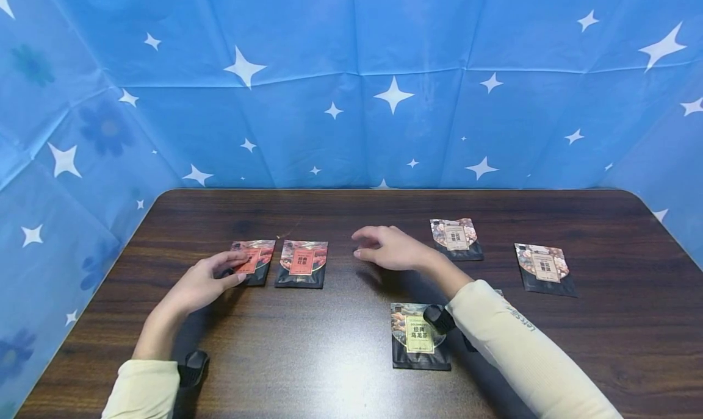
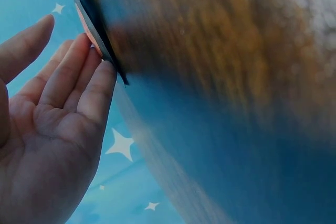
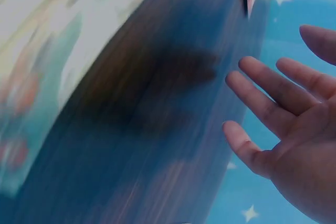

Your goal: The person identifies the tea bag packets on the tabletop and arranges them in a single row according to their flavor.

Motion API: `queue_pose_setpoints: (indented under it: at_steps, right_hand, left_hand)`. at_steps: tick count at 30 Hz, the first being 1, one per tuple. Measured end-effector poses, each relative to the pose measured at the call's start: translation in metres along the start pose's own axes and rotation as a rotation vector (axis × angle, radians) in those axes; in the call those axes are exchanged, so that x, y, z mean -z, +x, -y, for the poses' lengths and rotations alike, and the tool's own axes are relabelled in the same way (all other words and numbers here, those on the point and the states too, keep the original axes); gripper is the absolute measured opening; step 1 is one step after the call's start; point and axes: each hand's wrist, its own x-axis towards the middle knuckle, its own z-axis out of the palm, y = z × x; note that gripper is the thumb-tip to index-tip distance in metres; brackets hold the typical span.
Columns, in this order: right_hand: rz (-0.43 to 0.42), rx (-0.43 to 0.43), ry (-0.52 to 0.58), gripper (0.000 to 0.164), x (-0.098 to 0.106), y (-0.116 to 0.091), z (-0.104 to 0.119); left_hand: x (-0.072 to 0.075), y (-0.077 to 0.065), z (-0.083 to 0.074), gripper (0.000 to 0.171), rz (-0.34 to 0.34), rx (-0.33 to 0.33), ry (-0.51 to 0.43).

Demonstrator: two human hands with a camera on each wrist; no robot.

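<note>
My left hand (image 1: 200, 285) rests its fingers on a red-and-black tea packet (image 1: 266, 257) lying at the table's left. In the left wrist view the fingers (image 2: 65, 80) are nearly straight against the packet and the thumb stands apart. A second red tea packet (image 1: 301, 265) lies just to the right. My right hand (image 1: 392, 248) hovers above the table between that packet and a pale-and-black tea packet (image 1: 457, 239). Its fingers (image 3: 275, 95) are spread and loosely bent in the right wrist view, with nothing held.
Another pale tea packet (image 1: 545, 269) lies farther right. A yellow-labelled tea packet (image 1: 420, 336) lies near the right wrist's black band (image 1: 438, 318). The right sleeve (image 1: 516, 340) mostly covers one more packet. A blue star-patterned cloth (image 1: 307, 132) hangs behind the dark wooden table (image 1: 296, 358).
</note>
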Motion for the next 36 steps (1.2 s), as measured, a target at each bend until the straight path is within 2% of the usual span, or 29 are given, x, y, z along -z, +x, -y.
queue_pose_setpoints:
  at_steps: [6, 10, 15, 22, 28, 36]
  right_hand:
    - [-0.08, -0.045, -0.03, 0.037, 0.014, -0.012, -0.018]
    - [-0.109, -0.079, -0.023, 0.037, 0.025, -0.021, -0.029]
    - [-0.138, -0.123, -0.012, 0.04, 0.041, -0.036, -0.044]
    - [-0.123, -0.148, 0.098, 0.046, 0.064, -0.06, -0.065]
    - [-0.128, -0.162, 0.042, 0.043, 0.076, -0.078, -0.08]
    - [-0.098, -0.153, 0.072, 0.041, 0.078, -0.091, -0.1]
  left_hand:
    - [0.0, -0.001, -0.001, 0.049, 0.006, 0.015, -0.008]
    - [0.0, -0.001, -0.001, 0.052, 0.015, 0.036, -0.012]
    - [0.0, -0.001, 0.0, 0.052, 0.021, 0.027, -0.019]
    - [0.0, 0.0, 0.001, 0.053, 0.029, 0.031, -0.029]
    - [0.0, 0.0, 0.001, 0.053, 0.032, 0.036, -0.03]
    - [0.0, 0.0, 0.0, 0.053, 0.029, 0.035, -0.014]
